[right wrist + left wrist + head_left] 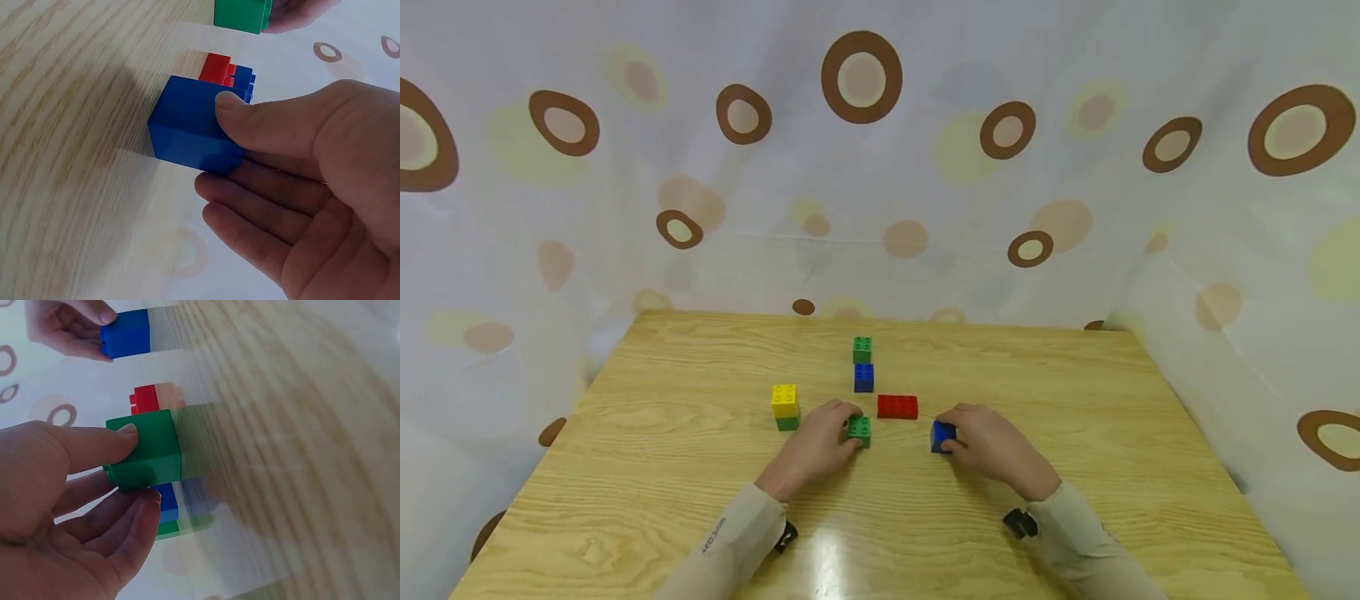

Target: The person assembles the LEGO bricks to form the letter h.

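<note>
My left hand [820,442] pinches a green toy brick [860,433] between thumb and fingers; in the left wrist view the thumb lies on one side face of this green brick [153,447]. A blue toy brick [940,439] is held by my right hand [994,443], its thumb on the near face and fingers behind, partly hidden. In the right wrist view, that blue brick [194,122] stands on the tabletop with its studs toward the palm. Between and slightly beyond the hands lies a longer red brick [897,407].
Farther back, a second blue brick [863,379] stands in front of another green brick [862,350]. Left of my left hand, a yellow brick [786,400] sits on a green one [787,423]. The wooden table [1045,367] meets a patterned curtain [925,183] at its back.
</note>
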`<state>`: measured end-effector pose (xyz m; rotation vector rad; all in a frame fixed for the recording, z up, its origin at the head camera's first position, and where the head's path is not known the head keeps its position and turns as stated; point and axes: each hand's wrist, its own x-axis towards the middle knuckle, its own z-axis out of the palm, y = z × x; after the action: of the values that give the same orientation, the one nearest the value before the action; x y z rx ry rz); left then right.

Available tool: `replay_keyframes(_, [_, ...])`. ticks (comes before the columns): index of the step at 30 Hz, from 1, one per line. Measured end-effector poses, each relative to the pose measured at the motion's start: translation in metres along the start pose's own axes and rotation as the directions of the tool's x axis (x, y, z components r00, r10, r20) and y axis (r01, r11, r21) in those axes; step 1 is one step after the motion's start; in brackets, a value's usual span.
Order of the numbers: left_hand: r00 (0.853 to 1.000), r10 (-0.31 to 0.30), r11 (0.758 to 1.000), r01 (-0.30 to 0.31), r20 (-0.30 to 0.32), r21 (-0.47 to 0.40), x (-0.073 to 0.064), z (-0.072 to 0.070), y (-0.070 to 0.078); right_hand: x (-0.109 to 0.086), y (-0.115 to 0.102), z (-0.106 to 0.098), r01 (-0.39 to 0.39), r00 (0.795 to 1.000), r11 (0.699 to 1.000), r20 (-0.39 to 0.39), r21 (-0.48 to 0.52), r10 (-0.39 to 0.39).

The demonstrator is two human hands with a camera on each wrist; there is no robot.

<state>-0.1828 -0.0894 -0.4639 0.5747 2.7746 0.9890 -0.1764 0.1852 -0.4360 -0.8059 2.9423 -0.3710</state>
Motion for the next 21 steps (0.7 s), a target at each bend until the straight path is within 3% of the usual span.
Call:
replay_keyframes(10, [0.999,0.044,0.997,-0.043,0.018,-0.066,-0.002,0.003,0.003,-0.004,0.001,0.007,-0.012,1.0,1.0,-0.029,-0.003,0.012])
replay_keyframes(21, [0.985,0.127,0.986,-0.113,0.114,-0.125,-0.009,0.013,0.021,-0.005,-0.003,0.006,0.036,0.999,0.999,-0.025,-0.022,-0.036])
